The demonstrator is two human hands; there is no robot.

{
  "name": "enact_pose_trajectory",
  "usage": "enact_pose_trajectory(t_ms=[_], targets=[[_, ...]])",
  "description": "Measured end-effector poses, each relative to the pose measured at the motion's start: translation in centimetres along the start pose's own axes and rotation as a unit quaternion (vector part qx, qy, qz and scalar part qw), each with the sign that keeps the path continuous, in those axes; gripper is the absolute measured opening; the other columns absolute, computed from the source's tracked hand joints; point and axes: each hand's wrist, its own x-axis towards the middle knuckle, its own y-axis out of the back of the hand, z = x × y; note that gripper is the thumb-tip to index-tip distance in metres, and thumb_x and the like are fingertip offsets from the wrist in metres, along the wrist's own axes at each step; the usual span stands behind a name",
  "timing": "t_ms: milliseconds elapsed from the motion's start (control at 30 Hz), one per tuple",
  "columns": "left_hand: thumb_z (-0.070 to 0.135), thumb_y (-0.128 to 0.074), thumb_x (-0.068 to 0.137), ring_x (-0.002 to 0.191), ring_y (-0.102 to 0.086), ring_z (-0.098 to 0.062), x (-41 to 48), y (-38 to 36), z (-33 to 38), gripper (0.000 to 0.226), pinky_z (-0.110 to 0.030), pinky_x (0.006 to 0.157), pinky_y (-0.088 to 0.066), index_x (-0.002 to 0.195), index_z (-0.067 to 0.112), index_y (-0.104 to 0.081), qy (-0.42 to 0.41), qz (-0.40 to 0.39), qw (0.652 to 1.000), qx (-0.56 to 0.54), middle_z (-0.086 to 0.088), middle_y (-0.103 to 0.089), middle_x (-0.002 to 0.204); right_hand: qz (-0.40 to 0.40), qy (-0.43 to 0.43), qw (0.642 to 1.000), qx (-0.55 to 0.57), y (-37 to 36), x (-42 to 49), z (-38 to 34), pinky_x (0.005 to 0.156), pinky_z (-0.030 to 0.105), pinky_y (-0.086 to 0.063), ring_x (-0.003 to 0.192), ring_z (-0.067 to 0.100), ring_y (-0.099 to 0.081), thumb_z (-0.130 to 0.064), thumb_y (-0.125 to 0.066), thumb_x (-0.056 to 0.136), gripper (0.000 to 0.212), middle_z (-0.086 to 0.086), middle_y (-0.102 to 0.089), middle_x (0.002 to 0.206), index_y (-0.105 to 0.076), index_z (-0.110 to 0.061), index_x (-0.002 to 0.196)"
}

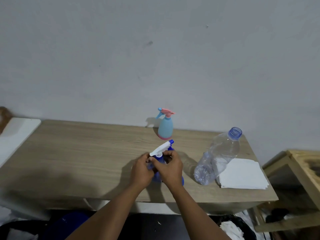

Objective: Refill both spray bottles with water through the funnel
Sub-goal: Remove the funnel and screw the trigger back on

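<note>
Both hands grasp the dark blue spray bottle (159,159) standing near the table's (86,153) front edge: the left hand (141,172) curls round its body, and the right hand (168,168) pinches at its neck under the white trigger head (161,149). The pale blue spray bottle (165,127) stands upright behind it by the wall, and an uncapped water bottle (218,156) stands to the right, touching white papers (242,174)

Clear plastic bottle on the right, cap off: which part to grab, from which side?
Probably best to wrap the clear bottle at mid-body, from its near left side. It stands upright with an open neck, so keep it level; the paper stack crowds its right base. The left hand and right hand hold the blue spray bottle.
</note>
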Motion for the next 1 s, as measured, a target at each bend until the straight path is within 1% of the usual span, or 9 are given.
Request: enact_pose_trajectory(t_ms=[67, 133, 233, 367, 467, 567, 667, 800, 1000], targets=[[0.034, -0.058, 0.063, 0.079, -0.067, -0.012, 0.0, -0.1, -0.1, 0.034, -0.04, 0.074, -0.055, 0.094, 0.024, -0.066, -0.003, 0.005, 1.0, -0.009, 0.01, -0.071, 0.082, -0.037, 0.024, 0.999, -0.01, 0.5, 0.1, 0.6, 0.083, 0.029, -0.057, 0.092, 0.008, -0.07, -0.02, -0.077, 0.076, 0.025, -0.005, -0.074, 0.094, -0.07, -0.024, 0.099], [0.043, -0.057, 0.062, 0.08, -0.068, -0.012, -0.1, -0.1, -0.1, 0.034, -0.039, 0.073, -0.055, 0.093, 0.03, -0.066, -0.004, 0.005, 1.0, -0.008, 0.011, -0.071, 0.082, -0.053, 0.053, 0.996, -0.041, 0.6, 0.1, 0.5, 0.081, 0.033, -0.056, 0.089, 0.013, -0.069, -0.019, -0.07, 0.082, 0.016, -0.005, -0.073, 0.091, -0.072, -0.024, 0.097], [0.027, -0.063, 0.068, 0.079, -0.067, -0.012, 0.0, 0.0, 0.0, 0.027, -0.037, 0.072, -0.055, 0.087, 0.046, -0.061, -0.005, 0.007, 1.0, 0.0, 0.012, -0.07, 0.082, -0.023, 0.034, 0.999, -0.018, 0.1, 0.1, 0.0, 0.076, 0.025, -0.053, 0.084, 0.007, -0.069, -0.016, -0.079, 0.08, 0.015, -0.007, -0.073, 0.086, -0.068, -0.022, 0.089], [0.017, -0.064, 0.065, 0.078, -0.067, -0.016, 0.1, 0.1, -0.2, 0.027, -0.039, 0.07, -0.055, 0.085, 0.035, -0.062, 0.0, 0.0, 1.0, 0.003, 0.01, -0.069, 0.08, 0.0, -0.018, 1.0, 0.024, -0.3, 0.1, 0.0, 0.073, 0.016, -0.052, 0.079, 0.0, -0.067, -0.018, -0.09, 0.068, 0.033, -0.006, -0.071, 0.084, -0.062, -0.019, 0.086], [0.019, -0.069, 0.064, 0.078, -0.067, -0.012, 0.1, 0.0, -0.2, 0.029, -0.039, 0.071, -0.056, 0.092, 0.026, -0.065, -0.001, -0.006, 1.0, 0.003, 0.01, -0.07, 0.082, -0.052, 0.003, 0.998, 0.037, 0.5, 0.4, 0.9, 0.089, 0.032, -0.056, 0.099, 0.011, -0.071, -0.019, -0.083, 0.073, 0.034, -0.003, -0.075, 0.101, -0.07, -0.022, 0.105], [0.03, -0.069, 0.065, 0.081, -0.068, -0.012, 0.1, 0.0, -0.2, 0.029, -0.036, 0.072, -0.056, 0.094, 0.027, -0.067, -0.002, 0.002, 1.0, -0.007, 0.009, -0.072, 0.085, -0.083, 0.042, 0.995, -0.021, 0.8, 0.6, 0.9, 0.088, 0.041, -0.056, 0.098, 0.017, -0.07, -0.025, -0.069, 0.082, 0.022, -0.004, -0.075, 0.099, -0.073, -0.024, 0.103], [0.021, -0.066, 0.071, 0.081, -0.068, -0.017, 0.1, 0.1, -0.2, 0.03, -0.035, 0.07, -0.055, 0.1, 0.026, -0.068, -0.006, 0.012, 1.0, 0.002, 0.008, -0.071, 0.084, -0.044, 0.037, 0.998, -0.033, -0.2, 0.4, 0.4, 0.076, 0.031, -0.054, 0.084, 0.013, -0.068, -0.027, -0.072, 0.081, 0.011, -0.005, -0.073, 0.086, -0.071, -0.021, 0.09], [0.005, -0.066, 0.072, 0.081, -0.067, -0.018, 0.2, 0.1, -0.3, 0.034, -0.035, 0.072, -0.055, 0.1, 0.025, -0.067, 0.001, 0.002, 1.0, 0.025, 0.01, -0.068, 0.084, 0.008, -0.021, 1.0, 0.003, -0.8, 0.3, -0.2, 0.073, 0.022, -0.053, 0.08, 0.009, -0.068, -0.02, -0.086, 0.073, 0.026, -0.004, -0.071, 0.084, -0.063, -0.016, 0.086], [0.033, -0.065, 0.065, 0.079, -0.068, -0.012, 0.3, 0.1, -0.4, 0.032, -0.038, 0.071, -0.055, 0.095, 0.023, -0.066, -0.012, 0.009, 1.0, 0.001, 0.01, -0.071, 0.083, -0.09, 0.033, 0.995, -0.021, 0.1, 0.5, 0.4, 0.082, 0.035, -0.054, 0.093, 0.018, -0.068, -0.022, -0.067, 0.081, 0.015, -0.001, -0.072, 0.094, -0.07, -0.023, 0.096]])
